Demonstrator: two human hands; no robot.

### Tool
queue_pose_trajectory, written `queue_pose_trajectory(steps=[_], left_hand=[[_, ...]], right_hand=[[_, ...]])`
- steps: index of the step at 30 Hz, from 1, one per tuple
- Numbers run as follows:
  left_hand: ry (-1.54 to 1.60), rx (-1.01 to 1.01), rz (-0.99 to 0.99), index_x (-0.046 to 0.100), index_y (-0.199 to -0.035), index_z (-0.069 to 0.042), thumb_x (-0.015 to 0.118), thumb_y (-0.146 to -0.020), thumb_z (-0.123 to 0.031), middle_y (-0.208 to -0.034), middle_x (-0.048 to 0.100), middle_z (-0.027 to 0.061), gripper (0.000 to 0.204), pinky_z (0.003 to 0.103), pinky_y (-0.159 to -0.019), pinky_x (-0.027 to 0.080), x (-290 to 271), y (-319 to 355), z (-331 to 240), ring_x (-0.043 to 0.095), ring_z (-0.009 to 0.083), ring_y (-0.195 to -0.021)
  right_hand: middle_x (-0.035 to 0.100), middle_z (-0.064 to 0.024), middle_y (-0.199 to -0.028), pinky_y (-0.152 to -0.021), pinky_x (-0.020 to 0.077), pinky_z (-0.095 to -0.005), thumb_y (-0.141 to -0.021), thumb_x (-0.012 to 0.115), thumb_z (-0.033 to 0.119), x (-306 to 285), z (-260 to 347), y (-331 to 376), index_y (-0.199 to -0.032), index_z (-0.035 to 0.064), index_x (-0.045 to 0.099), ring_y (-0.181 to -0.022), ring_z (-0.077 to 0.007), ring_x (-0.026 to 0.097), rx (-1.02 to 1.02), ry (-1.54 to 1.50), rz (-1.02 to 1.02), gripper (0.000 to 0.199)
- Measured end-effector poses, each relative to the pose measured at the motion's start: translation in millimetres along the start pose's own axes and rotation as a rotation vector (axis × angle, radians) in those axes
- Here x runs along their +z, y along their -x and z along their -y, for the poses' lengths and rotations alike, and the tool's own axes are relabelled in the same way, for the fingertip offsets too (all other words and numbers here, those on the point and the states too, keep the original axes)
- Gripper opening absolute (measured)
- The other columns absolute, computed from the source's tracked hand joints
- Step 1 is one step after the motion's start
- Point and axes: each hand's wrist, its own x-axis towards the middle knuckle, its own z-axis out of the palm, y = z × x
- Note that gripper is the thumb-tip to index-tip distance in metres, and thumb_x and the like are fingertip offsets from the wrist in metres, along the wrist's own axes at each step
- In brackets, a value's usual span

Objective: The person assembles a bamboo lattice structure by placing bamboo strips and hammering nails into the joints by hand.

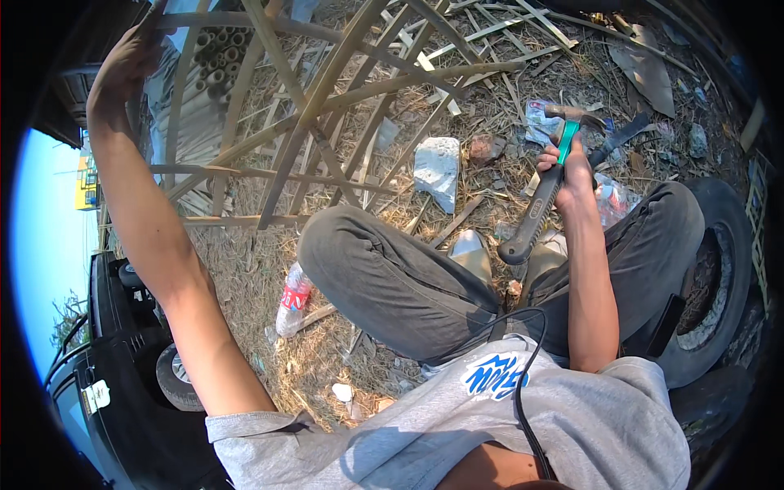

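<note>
My right hand (573,173) is wrapped round the upper handle of a claw hammer (539,208), just below a green band. The hammer's head points away from me and the butt of its dark grip hangs near my shoes. At the far left, my raised left hand (131,65) reaches out to a lattice of crossed bamboo slats (314,106). Its shadowed fingers close on the end of one slat, at the picture's rim. The lattice stands in front of me, tilted, with its crossings to the left of the hammer and apart from it.
Beyond the lattice lies a stack of bamboo poles (219,61). A white stone block (437,173) and a brick piece (486,149) sit on straw-littered ground. A plastic bottle (294,300) lies by my left knee, a tyre (723,278) at my right. A black vehicle (122,359) stands left.
</note>
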Motion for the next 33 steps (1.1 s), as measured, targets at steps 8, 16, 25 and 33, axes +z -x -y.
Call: queue_pose_trajectory(steps=[8,16,25,33], left_hand=[[-0.043,0.054,-0.071,0.062,-0.092,-0.005,0.057,-0.093,-0.062,-0.054,0.026,-0.0097,0.057,0.023,-0.043,0.016,55,13,-11,0.018,0.0025,-0.043],[-0.007,0.112,0.06,0.063,-0.094,-0.003,0.056,-0.096,-0.057,-0.056,0.028,-0.0088,0.054,0.022,-0.042,0.017,75,-3,-16,0.02,0.0015,-0.043],[-0.009,0.061,-0.096,0.063,-0.094,-0.003,0.056,-0.095,-0.058,-0.055,0.025,-0.009,0.055,0.021,-0.041,0.016,70,23,-14,0.02,0.0011,-0.042],[0.003,-0.004,-0.061,0.066,-0.096,-0.005,0.063,-0.089,-0.063,-0.06,0.03,-0.0098,0.058,0.022,-0.047,0.015,35,28,-1,0.021,0.0014,-0.05]], right_hand=[[0.038,0.0016,-0.067,-0.048,0.0367,-0.0255,-0.108,0.029,0.044,-16,-61,-43,-0.098,0.0038,0.045,-0.053,-0.0076,0.037,0.271,0.002,-0.012,0.045],[0.045,-0.0029,-0.069,-0.045,0.0397,-0.0247,-0.108,0.028,0.028,-20,-72,-77,-0.087,0.0068,0.04,-0.052,-0.0087,0.042,0.168,-0.198,-0.095,0.032],[0.044,-0.0003,-0.062,-0.041,0.0386,-0.0226,-0.105,0.031,0.023,-10,-74,-87,-0.085,0.0035,0.047,-0.048,-0.008,0.042,0.303,-0.208,-0.146,0.031],[0.039,0.0021,-0.06,-0.041,0.0347,-0.0211,-0.106,0.032,0.03,-22,-84,-101,-0.087,0.005,0.046,-0.049,-0.0065,0.038,0.563,-0.116,0.26,0.034]])
